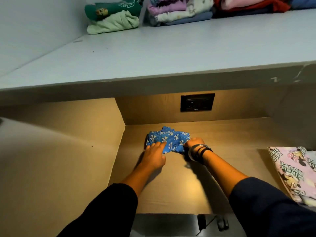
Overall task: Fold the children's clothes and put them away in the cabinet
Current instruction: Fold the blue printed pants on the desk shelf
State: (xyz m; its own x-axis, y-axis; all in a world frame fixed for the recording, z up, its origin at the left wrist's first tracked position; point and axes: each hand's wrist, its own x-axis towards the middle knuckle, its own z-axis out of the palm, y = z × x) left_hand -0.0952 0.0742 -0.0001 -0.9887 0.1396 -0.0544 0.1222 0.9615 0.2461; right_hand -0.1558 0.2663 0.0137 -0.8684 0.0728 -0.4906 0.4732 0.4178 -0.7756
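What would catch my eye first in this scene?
A crumpled blue garment with white bows lies lit at the back of the lower wooden shelf, the left hand flat on it and the right hand curled at its right edge. Above, folded clothes sit on the grey shelf.

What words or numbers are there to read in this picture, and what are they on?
Nothing reads clearly.
Pink cartoon cloth: repeated lettering, tilted and blurred, unreadable.
Green garment on the shelf: white lettering, too blurred.
Black socket plate: tiny pale mark, too small.
Shelf's front edge: pale scuff like a "7", probably no number.
Blue bow-print garment: no words.
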